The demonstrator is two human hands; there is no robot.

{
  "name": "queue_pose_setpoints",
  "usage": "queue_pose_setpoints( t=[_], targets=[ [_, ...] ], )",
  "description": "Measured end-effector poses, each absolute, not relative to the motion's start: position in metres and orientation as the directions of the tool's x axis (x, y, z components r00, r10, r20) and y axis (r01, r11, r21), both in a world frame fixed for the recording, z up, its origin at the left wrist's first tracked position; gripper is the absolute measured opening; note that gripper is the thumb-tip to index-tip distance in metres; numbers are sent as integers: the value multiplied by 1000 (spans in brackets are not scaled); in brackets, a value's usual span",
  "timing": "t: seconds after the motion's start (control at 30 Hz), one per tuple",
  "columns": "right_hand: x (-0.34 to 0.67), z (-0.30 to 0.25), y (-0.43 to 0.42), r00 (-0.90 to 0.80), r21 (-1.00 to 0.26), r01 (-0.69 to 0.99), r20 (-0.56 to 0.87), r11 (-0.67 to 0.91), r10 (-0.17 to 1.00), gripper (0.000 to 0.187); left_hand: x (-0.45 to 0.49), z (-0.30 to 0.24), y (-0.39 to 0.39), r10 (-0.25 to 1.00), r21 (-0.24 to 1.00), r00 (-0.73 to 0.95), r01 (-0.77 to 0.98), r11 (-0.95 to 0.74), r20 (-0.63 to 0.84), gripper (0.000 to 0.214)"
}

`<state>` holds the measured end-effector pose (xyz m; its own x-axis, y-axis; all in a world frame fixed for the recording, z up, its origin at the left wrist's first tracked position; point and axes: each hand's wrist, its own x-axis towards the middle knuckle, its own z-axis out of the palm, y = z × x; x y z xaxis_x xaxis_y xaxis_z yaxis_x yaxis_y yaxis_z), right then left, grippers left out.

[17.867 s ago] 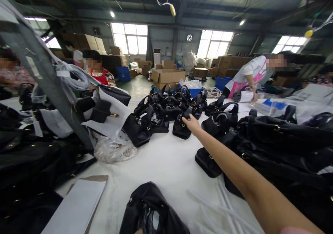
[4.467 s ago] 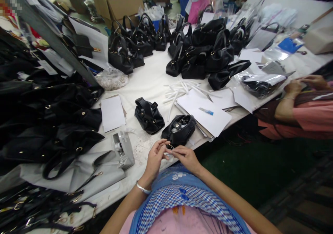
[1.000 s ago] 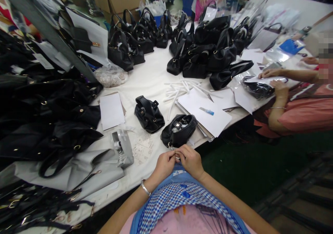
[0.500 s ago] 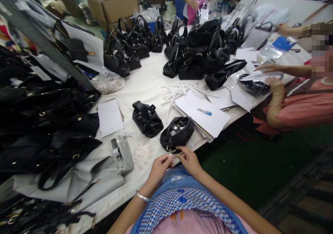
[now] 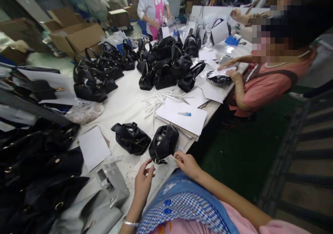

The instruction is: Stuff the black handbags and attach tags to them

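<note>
A small black handbag [image 5: 163, 142] lies open at the near edge of the white table [image 5: 130, 102]. My left hand [image 5: 144, 182] hovers just below it, fingers spread and empty, fingertips close to the bag's metal ring. My right hand [image 5: 186, 162] rests at the table edge by the bag's right side, fingers curled; what they hold, if anything, is hidden. A second small black handbag [image 5: 131, 142] lies to the left of the first.
White paper sheets [image 5: 182, 118] and white sticks [image 5: 156, 100] lie behind the bags, a white card [image 5: 93, 150] and a silver pouch [image 5: 111, 178] to the left. Black bags are piled at left [image 5: 39, 164] and mid-table [image 5: 166, 64]. A seated co-worker [image 5: 260, 85] works at right.
My hands were pinched together on something small below the bag; now they have parted and the left has opened. The view has swung up and to the right.
</note>
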<state>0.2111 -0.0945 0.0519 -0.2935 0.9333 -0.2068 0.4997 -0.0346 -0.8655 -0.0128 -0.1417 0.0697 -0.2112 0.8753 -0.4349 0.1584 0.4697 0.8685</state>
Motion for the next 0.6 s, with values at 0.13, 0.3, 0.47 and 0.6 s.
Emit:
queue_pose_setpoints(
  t=[0.13, 0.3, 0.47, 0.6],
  targets=[
    [225, 67, -68, -349, -682, 657, 104, 322, 931, 24, -1, 75, -115, 975, 876, -128, 431, 218, -180, 54],
    [213, 57, -36, -558, -539, 501, 397, 677, 729, 24, 12, 78, -83, 998, 838, 0, 544, 51, -61, 61],
    [201, 40, -14, -673, -486, 341, 471, 805, 570, 25, 13, 95, -80, 969, 901, -58, 358, 245, -240, 31],
    [194, 32, 1, -713, -452, 364, 427, 815, 556, 24, 9, 104, -88, 933, 903, -139, 242, 356, -331, 34]
  ],
)
